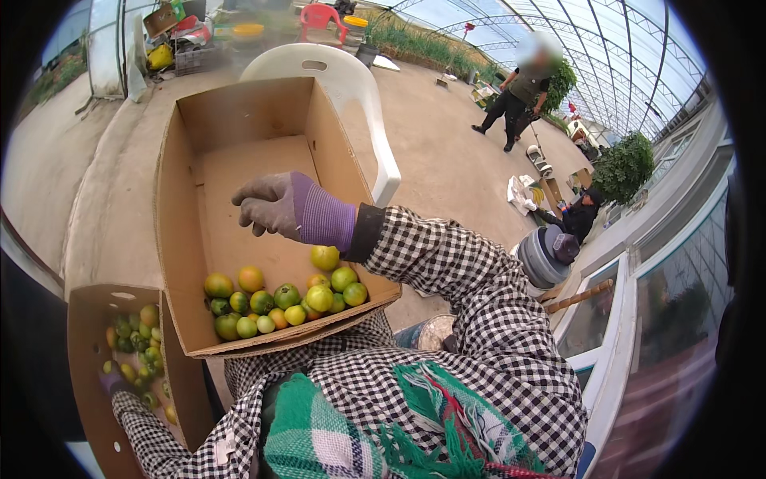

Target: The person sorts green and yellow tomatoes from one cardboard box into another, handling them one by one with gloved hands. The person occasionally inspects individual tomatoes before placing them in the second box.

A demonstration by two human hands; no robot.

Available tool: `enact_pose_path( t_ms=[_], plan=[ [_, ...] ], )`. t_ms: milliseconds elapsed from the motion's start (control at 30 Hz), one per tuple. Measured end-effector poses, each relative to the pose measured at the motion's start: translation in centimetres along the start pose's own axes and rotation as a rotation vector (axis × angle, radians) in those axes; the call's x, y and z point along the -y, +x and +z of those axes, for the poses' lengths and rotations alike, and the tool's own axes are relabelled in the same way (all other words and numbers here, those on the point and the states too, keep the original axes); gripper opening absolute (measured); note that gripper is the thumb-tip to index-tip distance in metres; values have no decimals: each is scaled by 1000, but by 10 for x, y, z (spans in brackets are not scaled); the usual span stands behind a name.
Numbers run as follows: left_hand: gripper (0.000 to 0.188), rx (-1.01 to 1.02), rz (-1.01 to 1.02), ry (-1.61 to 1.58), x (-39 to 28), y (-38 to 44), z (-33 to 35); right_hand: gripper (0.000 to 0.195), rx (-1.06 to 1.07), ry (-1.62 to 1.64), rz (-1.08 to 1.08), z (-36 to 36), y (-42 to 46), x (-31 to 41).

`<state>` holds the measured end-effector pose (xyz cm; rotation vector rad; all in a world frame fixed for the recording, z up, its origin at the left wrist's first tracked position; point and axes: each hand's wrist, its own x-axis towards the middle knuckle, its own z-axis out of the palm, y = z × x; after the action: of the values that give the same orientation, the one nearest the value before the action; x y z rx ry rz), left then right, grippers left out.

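Note:
A large cardboard box (pixel 263 221) stands before me on a white plastic chair (pixel 353 108). Green, yellow and orange tomatoes (pixel 287 296) are gathered along its near side. Over the box floor hovers my right hand (pixel 272 203), in a purple and grey glove. Its fingers are loosely bent and apart, and nothing shows in them. My left hand (pixel 112 381), gloved too, reaches into a second cardboard box (pixel 90 335) at the lower left. Mostly green tomatoes (pixel 140 341) lie in there. One tomato (pixel 108 366) is at its fingertips; whether it is gripped is unclear.
A bucket (pixel 440 333) stands near my right side, and a grey container (pixel 538 260) sits beyond my right elbow. Farther right, one person (pixel 577 218) sits by open boxes and another person (pixel 523 90) stands. A red chair (pixel 323 23) is at the back.

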<state>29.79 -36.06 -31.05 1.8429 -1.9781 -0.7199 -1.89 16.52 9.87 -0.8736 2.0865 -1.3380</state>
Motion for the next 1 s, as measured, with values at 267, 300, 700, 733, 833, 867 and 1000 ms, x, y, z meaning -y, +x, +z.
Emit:
enact_pose_path(
  t_ms=[267, 300, 700, 733, 833, 867, 1000],
  plan=[
    [65, 114, 242, 65, -6, -9, 33, 51, 355, -1064, 104, 74, 85, -107],
    [69, 100, 337, 91, -1, -4, 37, 50, 343, -1066, 65, 83, 87, -117],
    [66, -38, 468, 243, -79, -72, -15, 72, 592, -1062, 141, 104, 60, -107],
    [63, -92, 551, 181, -84, -63, -14, 90, 559, -1073, 156, 105, 60, -105],
    [49, -250, 830, -68, -109, -40, -8, 99, 553, -1144, -132, 108, 57, -92],
    [47, -251, 933, -127, -143, -62, -20, 102, 545, -1164, -202, 106, 53, -93],
    [43, -160, 1080, -408, -230, -148, -73, 97, 646, -1082, -233, 98, 61, -95]
  ],
)
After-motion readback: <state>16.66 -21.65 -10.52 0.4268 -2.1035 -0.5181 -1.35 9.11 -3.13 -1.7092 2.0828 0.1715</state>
